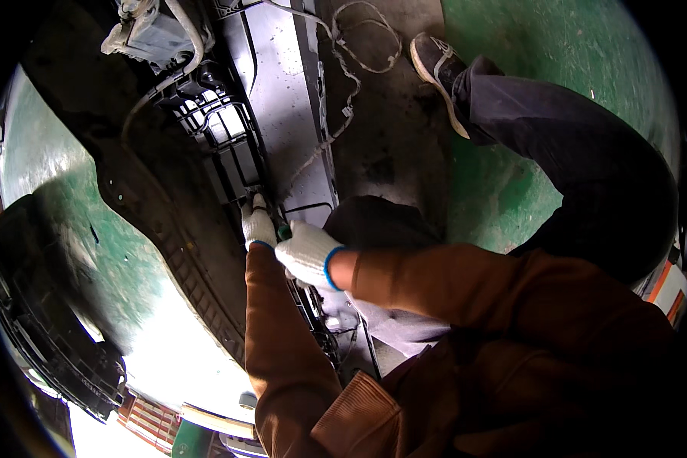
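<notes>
In front of me lies a large vehicle bumper [282, 84], with a black plastic lattice frame [233, 156] along its inner side. My left hand [258, 223], in a white knitted glove, is closed with its fingertips at the edge of that frame. Just to its right, my gloved right hand [307, 253] is closed around a small green handle [284, 231]. Only the handle's end shows, so the kind of tool stays hidden. Both gloves have blue cuffs.
A wiring harness [346, 76] trails along the bumper's right side. At the upper left sits a grey unit with a hose [160, 38]. A long dark panel [160, 198] runs down the left. Another black bumper [46, 305] rests on the green floor [504, 206].
</notes>
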`<state>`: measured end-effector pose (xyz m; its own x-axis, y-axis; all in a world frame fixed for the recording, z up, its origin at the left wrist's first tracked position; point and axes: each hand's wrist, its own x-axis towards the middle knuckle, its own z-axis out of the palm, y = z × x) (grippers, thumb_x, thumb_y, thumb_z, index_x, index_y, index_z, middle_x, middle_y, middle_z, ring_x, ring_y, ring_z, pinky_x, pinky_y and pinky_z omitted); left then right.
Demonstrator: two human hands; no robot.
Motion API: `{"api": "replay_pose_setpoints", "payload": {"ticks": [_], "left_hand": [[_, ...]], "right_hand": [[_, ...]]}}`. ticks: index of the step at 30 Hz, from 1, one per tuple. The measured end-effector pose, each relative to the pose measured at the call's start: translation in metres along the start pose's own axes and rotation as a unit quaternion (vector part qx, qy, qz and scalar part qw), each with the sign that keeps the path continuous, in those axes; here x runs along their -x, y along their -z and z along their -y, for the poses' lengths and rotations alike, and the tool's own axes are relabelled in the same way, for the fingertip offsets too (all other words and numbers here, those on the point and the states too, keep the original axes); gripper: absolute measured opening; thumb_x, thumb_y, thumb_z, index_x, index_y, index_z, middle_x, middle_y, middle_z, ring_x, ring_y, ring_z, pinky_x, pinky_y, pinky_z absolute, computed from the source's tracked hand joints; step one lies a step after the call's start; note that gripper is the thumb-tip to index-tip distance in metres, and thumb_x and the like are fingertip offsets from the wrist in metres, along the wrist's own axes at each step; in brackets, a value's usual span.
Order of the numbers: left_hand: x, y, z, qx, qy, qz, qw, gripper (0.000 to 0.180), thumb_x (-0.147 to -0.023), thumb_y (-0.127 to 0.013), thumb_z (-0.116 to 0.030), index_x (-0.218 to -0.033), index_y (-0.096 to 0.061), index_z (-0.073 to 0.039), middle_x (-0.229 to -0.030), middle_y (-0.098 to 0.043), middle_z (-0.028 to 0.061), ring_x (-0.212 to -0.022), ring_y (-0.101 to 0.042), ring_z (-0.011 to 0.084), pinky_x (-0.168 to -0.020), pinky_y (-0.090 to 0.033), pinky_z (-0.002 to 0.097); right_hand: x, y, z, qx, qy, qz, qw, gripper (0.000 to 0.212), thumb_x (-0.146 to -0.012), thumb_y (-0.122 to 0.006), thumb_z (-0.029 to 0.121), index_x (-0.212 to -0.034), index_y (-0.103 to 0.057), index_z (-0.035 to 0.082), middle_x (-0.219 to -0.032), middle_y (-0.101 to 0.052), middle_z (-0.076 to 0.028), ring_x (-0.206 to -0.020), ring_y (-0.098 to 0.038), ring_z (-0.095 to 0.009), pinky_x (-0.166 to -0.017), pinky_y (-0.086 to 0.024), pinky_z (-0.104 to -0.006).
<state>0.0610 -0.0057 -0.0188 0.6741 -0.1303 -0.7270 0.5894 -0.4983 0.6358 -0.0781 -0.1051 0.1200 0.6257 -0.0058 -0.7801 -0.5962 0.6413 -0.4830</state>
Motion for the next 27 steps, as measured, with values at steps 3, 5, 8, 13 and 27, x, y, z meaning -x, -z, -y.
{"api": "replay_pose_setpoints", "payload": {"ticks": [3, 5, 8, 13, 27], "left_hand": [[0.008, -0.006, -0.010, 0.018, -0.009, 0.019, 1.000, 0.024, -0.106, -0.064, -0.028, -0.117, -0.065, -0.007, -0.083, -0.062, -0.0018, -0.067, -0.054, 0.0121, -0.059, -0.046, 0.0300], [0.015, -0.012, -0.011, 0.064, -0.001, -0.002, 0.998, 0.019, -0.106, -0.065, -0.026, -0.112, -0.065, -0.008, -0.078, -0.057, -0.0041, -0.062, -0.050, 0.0101, -0.055, -0.042, 0.0285], [0.017, -0.008, -0.009, 0.082, -0.008, 0.003, 0.997, 0.023, -0.107, -0.064, -0.025, -0.119, -0.066, -0.006, -0.089, -0.065, -0.0010, -0.073, -0.057, 0.0117, -0.063, -0.048, 0.0294], [0.014, -0.010, -0.010, 0.018, -0.041, -0.004, 0.999, 0.033, -0.107, -0.062, -0.024, -0.133, -0.064, -0.003, -0.114, -0.070, 0.0049, -0.097, -0.064, 0.0169, -0.086, -0.053, 0.0321], [0.018, -0.007, -0.012, -0.050, -0.038, -0.022, 0.998, 0.046, -0.106, -0.063, -0.032, -0.140, -0.060, 0.000, -0.125, -0.069, 0.0098, -0.109, -0.062, 0.0215, -0.096, -0.050, 0.0349]], "right_hand": [[-0.026, 0.029, -0.009, 0.089, 0.050, 0.052, 0.993, 0.019, -0.094, -0.058, 0.010, -0.108, -0.056, -0.002, -0.073, -0.061, -0.012, -0.057, -0.062, -0.021, -0.043, -0.046, -0.0360], [-0.024, 0.042, 0.006, 0.139, 0.056, 0.093, 0.984, 0.015, -0.094, -0.058, 0.010, -0.104, -0.058, -0.001, -0.072, -0.060, -0.012, -0.057, -0.061, -0.021, -0.044, -0.045, -0.0355], [-0.019, 0.063, 0.032, 0.288, 0.158, 0.156, 0.932, 0.012, -0.090, -0.060, 0.008, -0.081, -0.061, 0.000, -0.070, -0.058, -0.010, -0.056, -0.056, -0.017, -0.043, -0.037, -0.0324], [-0.026, 0.075, 0.028, 0.286, 0.106, 0.151, 0.940, 0.016, -0.090, -0.060, 0.010, -0.104, -0.064, 0.003, -0.077, -0.059, -0.006, -0.061, -0.056, -0.015, -0.047, -0.038, -0.0331], [0.029, 0.111, 0.133, 0.502, 0.069, 0.094, 0.857, 0.030, -0.092, -0.061, 0.010, -0.119, -0.064, -0.003, -0.083, -0.068, -0.017, -0.065, -0.069, -0.023, -0.062, -0.054, -0.0386]]}}
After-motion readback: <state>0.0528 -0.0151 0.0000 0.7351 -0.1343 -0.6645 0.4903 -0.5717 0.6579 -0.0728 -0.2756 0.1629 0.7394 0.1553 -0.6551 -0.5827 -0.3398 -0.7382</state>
